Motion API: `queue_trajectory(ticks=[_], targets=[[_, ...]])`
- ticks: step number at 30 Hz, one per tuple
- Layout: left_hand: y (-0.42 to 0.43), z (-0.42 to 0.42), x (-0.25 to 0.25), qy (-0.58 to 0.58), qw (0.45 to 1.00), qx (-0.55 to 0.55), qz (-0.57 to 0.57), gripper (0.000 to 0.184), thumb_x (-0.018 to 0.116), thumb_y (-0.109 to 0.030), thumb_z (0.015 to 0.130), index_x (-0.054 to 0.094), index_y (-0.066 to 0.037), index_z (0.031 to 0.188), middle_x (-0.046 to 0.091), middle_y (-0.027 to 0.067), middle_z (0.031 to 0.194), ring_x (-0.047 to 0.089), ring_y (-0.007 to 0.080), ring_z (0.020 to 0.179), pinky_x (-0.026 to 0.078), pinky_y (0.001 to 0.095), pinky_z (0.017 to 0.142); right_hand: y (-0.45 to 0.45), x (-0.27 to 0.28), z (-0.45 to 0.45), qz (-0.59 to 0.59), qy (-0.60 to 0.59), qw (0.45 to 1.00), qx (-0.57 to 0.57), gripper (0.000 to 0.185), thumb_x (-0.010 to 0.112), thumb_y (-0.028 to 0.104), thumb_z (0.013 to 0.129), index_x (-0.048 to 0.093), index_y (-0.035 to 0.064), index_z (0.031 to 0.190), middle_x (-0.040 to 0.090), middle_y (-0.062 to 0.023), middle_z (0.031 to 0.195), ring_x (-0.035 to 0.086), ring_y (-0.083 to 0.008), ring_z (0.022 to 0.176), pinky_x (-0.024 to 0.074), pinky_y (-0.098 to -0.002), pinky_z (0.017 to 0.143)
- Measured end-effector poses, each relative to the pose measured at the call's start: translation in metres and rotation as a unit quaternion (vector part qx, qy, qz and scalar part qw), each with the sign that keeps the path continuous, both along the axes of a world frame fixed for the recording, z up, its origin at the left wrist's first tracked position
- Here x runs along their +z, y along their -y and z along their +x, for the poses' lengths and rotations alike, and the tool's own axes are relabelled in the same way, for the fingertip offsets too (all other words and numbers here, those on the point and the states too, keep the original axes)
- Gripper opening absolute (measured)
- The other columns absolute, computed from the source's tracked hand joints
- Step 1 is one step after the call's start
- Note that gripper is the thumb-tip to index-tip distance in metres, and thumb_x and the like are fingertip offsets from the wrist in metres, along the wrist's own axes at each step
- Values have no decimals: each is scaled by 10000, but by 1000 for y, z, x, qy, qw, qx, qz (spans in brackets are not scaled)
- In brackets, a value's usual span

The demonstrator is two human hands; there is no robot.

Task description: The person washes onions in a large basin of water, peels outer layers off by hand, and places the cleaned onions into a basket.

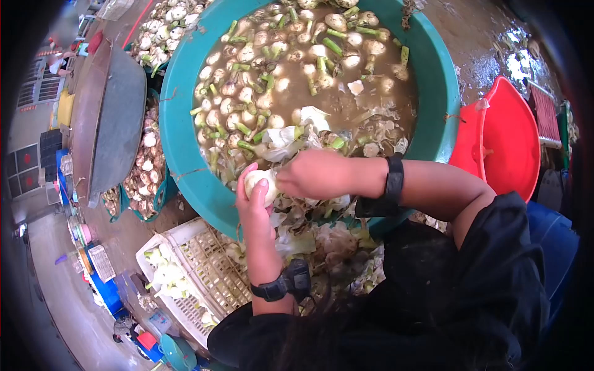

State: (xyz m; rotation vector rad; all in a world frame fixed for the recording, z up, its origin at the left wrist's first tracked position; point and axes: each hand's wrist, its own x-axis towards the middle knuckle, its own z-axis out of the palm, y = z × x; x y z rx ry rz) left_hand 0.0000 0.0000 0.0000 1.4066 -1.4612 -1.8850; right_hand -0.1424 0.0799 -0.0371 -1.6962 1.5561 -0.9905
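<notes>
My left hand (pixel 252 213) is wrapped round a white garlic bulb (pixel 255 177), with the thumb lying across its front. The fingers of my right hand (pixel 315 175) are curled closed against the bulb's right side; what they pinch is hidden. Both hands are over the near rim of a big green tub (pixel 180 148). Muddy water fills the tub, with many garlic bulbs with green stem stubs (pixel 238 105) floating in it. Loose pale peelings (pixel 281 143) lie just beyond my hands, and more peelings (pixel 337 241) are heaped below them.
A white plastic crate (pixel 210 266) holding cleaned bulbs (pixel 166 272) stands at lower left. Left of the tub are bags of bulbs (pixel 147 167) and a wheelbarrow-like grey tray (pixel 117 117). A red basin (pixel 510 142) stands to the right, on wet ground.
</notes>
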Motion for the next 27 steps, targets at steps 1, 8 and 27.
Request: queue_trajectory(ticks=[1,8,27], targets=[[0,-1,0,15,999,-18,-30,400,591,-165,741,516,-132,1132,540,10,919,511,90,766,397,196,603,-1,1,3,-18,-127,991,25,243,494,241,839,553,30,734,587,-141,669,595,-303,607,483,-389,547],[-6,5,-3,14,996,-68,-47,427,510,-235,796,466,-82,1192,550,30,1017,543,101,832,412,199,588,1,-3,0,260,399,876,-75,172,512,151,805,557,6,724,580,-132,657,550,-300,506,466,-375,465],[16,33,-24,-312,900,230,201,395,504,-327,871,444,-85,1177,508,142,1164,531,282,1029,507,393,803,-28,40,-22,117,424,898,21,323,509,251,889,549,2,1092,591,-52,1032,514,-119,954,387,-273,877]])
